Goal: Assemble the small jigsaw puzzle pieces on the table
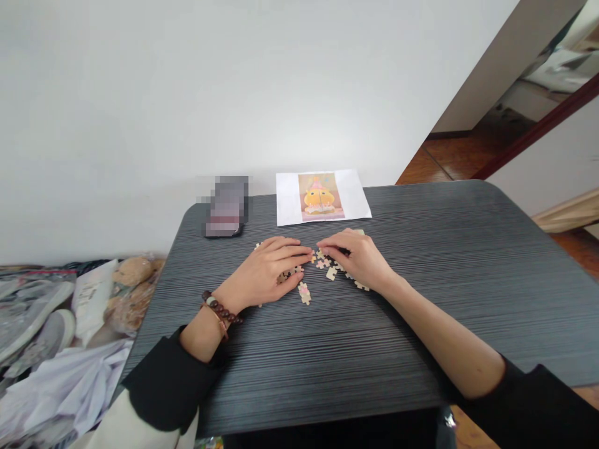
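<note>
Small pale jigsaw pieces (305, 293) lie scattered in the middle of a dark striped table (421, 312). My left hand (264, 271) lies flat over several of them, fingers stretched to the right, a brown bead bracelet on its wrist. My right hand (358, 257) rests palm down on other pieces, its fingertips pointing left and nearly meeting the left fingertips over a pinkish piece (322, 262). Whether either hand pinches a piece is hidden under the fingers.
A white sheet with a printed picture of a yellow figure (321, 197) lies at the table's far edge against the wall. A dark phone (227, 207) lies to its left. Bags, shoes and cloth (70, 324) cover the floor on the left.
</note>
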`<action>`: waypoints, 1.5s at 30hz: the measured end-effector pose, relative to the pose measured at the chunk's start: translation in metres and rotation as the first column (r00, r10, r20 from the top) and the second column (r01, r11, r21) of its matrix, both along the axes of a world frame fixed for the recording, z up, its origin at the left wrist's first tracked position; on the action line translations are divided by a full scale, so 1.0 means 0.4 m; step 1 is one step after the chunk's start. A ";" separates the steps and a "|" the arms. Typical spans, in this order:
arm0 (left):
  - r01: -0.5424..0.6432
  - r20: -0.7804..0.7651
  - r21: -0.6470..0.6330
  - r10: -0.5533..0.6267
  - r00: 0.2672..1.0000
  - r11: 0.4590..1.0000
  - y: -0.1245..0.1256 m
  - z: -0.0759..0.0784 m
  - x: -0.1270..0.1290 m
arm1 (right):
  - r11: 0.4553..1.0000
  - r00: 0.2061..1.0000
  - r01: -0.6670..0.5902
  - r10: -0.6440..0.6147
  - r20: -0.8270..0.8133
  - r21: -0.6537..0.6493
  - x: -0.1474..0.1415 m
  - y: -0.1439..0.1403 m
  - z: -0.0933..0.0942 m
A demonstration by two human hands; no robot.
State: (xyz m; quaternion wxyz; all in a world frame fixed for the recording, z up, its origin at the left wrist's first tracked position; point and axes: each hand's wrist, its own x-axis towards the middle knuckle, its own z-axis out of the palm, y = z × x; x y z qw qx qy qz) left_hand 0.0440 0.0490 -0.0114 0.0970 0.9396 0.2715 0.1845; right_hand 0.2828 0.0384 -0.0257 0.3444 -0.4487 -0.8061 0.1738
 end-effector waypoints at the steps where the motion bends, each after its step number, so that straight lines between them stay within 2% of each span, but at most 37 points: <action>1: -0.009 0.009 0.011 0.009 1.000 1.000 0.000 0.000 0.001 | 1.000 1.000 0.000 0.000 0.008 0.019 -0.002 0.001 -0.002; 4: -0.038 0.038 0.040 0.037 0.999 0.998 0.002 -0.001 0.002 | 0.998 0.998 -0.050 0.048 0.034 0.039 0.004 0.004 0.006; 8: -0.030 0.064 0.054 0.027 0.998 0.998 0.004 -0.004 0.001 | 0.987 0.985 -0.139 0.146 0.090 -0.079 0.022 0.000 0.031; 10: -0.022 0.071 0.046 0.019 0.997 0.999 0.005 -0.005 0.000 | 0.979 0.989 -0.118 0.130 0.064 -0.164 0.025 -0.002 0.039; 13: -0.013 0.066 0.032 0.011 0.998 0.999 0.005 -0.005 -0.001 | 0.969 0.999 -0.032 0.020 -0.051 -0.243 0.015 -0.003 0.035; 16: -0.008 0.049 0.038 0.007 0.999 0.999 0.004 -0.004 0.000 | 0.989 0.997 0.068 -0.064 0.036 -0.134 0.002 0.000 0.022; 18: -0.013 0.035 0.042 0.011 0.999 0.999 0.004 -0.003 0.000 | 0.994 0.990 0.100 -0.094 0.106 -0.050 -0.004 0.001 0.014; 20: -0.015 0.026 0.041 0.014 1.000 0.999 0.004 -0.002 -0.001 | 0.993 0.984 0.115 -0.111 0.137 -0.021 -0.006 0.001 0.011; 25: 0.001 0.048 0.018 -0.002 0.999 1.000 0.006 -0.004 -0.004 | 0.994 0.985 0.100 -0.095 0.142 -0.030 0.007 0.000 0.015; 31: 0.014 0.044 0.012 -0.015 0.999 1.000 0.006 -0.004 -0.004 | 0.996 0.982 -0.051 0.063 0.180 -0.072 0.032 0.004 0.012; 45: 0.008 0.049 0.028 -0.010 0.999 1.000 0.004 -0.005 0.000 | 0.997 0.980 -0.015 0.029 0.195 -0.072 0.014 -0.003 0.016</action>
